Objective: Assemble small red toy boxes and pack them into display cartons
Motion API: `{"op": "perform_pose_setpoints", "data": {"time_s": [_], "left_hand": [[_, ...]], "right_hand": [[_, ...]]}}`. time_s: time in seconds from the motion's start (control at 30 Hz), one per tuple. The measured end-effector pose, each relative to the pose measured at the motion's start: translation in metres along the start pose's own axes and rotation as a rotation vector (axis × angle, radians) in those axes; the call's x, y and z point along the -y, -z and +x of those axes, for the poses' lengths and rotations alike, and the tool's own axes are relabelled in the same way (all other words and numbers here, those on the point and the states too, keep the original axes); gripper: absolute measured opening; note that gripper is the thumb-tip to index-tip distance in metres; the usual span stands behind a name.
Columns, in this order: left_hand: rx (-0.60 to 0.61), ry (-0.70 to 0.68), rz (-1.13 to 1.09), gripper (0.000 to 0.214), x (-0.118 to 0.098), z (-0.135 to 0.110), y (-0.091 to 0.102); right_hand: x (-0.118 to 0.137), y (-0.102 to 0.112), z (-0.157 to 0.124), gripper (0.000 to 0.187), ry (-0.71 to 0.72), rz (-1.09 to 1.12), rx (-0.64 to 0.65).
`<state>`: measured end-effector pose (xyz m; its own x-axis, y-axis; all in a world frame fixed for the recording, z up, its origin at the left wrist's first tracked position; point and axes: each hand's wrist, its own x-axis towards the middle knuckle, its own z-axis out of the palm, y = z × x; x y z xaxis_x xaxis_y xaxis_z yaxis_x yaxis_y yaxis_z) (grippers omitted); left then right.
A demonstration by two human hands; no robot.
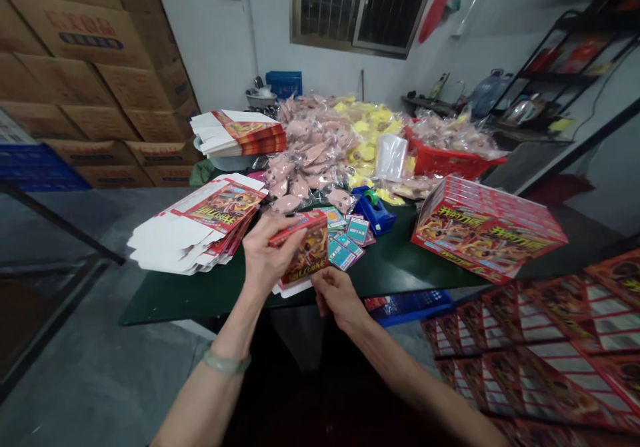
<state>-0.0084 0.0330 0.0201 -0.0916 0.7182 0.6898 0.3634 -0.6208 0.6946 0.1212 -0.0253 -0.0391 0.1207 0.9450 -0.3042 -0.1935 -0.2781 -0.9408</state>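
My left hand (267,250) grips the left side and top of a small red printed carton (307,250), held just above the front edge of the dark green table (210,294). At the carton's bottom end my right hand (336,295) pinches its lower flap, fingers curled. A green bangle (225,362) circles my left wrist. Small teal cards (350,240) lie fanned on the table just behind the carton. To the left rests a stack of flat unfolded cartons (200,224).
A blue tape dispenser (374,208) stands behind the cards. Bagged pink and yellow items (325,144) heap at the back beside a red basket (450,160). A block of filled red cartons (487,227) is at right, with more rows (545,347) lower right. Brown boxes (100,67) stack at left.
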Motion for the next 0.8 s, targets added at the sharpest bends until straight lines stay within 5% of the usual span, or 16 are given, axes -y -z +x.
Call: {"op": "perform_pose_setpoints", "data": {"time_s": [0.17, 0.27, 0.47, 0.67, 0.73, 0.8], "left_hand": [[-0.251, 0.487, -0.471, 0.033, 0.019, 0.002, 0.01], [-0.401, 0.627, -0.657, 0.036, 0.014, -0.006, 0.012], [-0.388, 0.676, -0.735, 0.04, -0.009, -0.039, 0.0], [-0.162, 0.769, -0.67, 0.054, 0.005, -0.069, -0.004], [-0.159, 0.645, -0.467, 0.064, 0.009, -0.065, 0.008], [-0.101, 0.48, -0.273, 0.072, 0.005, -0.054, 0.021]], "right_hand": [[0.015, 0.023, -0.006, 0.044, 0.082, -0.044, -0.055], [0.025, 0.033, -0.006, 0.041, 0.249, -0.206, -0.065], [0.044, 0.046, -0.017, 0.028, 0.482, -0.476, -0.119], [0.062, 0.051, -0.02, 0.014, 0.752, -0.442, -0.238], [0.078, 0.052, -0.014, 0.012, 0.918, -0.609, -0.132], [0.096, 0.048, -0.011, 0.013, 1.018, -0.782, 0.131]]}}
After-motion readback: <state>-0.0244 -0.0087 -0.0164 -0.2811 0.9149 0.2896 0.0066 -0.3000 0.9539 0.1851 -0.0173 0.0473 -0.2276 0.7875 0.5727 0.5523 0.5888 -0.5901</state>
